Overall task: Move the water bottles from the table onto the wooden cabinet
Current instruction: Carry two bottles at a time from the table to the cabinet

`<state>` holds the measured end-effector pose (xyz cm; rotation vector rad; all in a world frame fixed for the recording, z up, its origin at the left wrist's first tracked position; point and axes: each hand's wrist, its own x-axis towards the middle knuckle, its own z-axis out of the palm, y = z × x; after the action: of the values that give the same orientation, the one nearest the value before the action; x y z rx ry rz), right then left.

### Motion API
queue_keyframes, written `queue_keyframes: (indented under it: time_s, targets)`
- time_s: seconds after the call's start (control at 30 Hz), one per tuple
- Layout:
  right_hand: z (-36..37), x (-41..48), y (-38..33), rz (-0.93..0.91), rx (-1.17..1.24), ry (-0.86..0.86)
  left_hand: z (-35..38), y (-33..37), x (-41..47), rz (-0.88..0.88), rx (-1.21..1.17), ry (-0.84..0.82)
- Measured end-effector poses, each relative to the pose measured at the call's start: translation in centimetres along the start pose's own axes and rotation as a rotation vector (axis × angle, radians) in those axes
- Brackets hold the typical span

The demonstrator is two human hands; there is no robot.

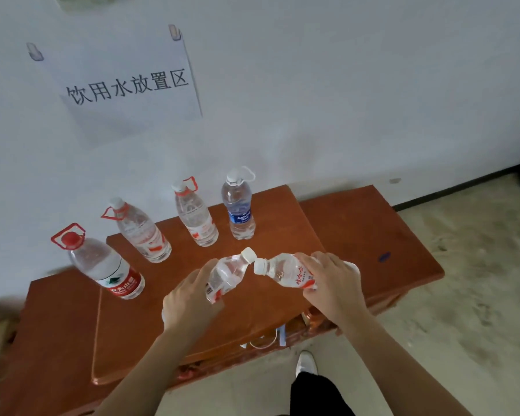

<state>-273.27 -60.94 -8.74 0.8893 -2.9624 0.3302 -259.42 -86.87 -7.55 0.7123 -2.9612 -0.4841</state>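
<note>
soft even daylight | faint shadows | wide-angle edge bending | left edge blurred

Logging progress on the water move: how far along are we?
Done: four large bottles stand on the wooden cabinet. In hand: the left hand grips a small bottle, the right hand a second small bottle, both tilted above it. Left: setting these two down; the table is out of view, so more may remain.
</note>
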Motion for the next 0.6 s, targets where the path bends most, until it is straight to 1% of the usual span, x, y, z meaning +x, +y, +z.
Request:
queue_keyframes:
  time_s: [0.13, 0.3, 0.43, 0.5, 0.6]
  targets:
    - [2.2, 6.2, 1.9, -0.013, 0.137, -0.062, 1.6, 1.5, 4.2, -0.176, -0.145, 0.034]
    - [5.2, 11.4, 2.3, 0.099, 0.358, -0.139, 3.5, 1.8, 9.1, -0.422, -0.346, 0.041]
    - [7.8, 13.4, 2.2, 0.149, 0.437, -0.166, 5.5, 0.8, 12.2, -0.464, -0.434, 0.054]
    - [9.9, 14.3, 2.0, 0.23, 0.479, -0.163, 6.9, -0.3, 14.0, -0.479, -0.455, 0.032]
    - [11.1, 15.2, 1.6, 0.38, 0.577, -0.125, 8.1, -1.1, 15.7, -0.484, -0.47, -0.005]
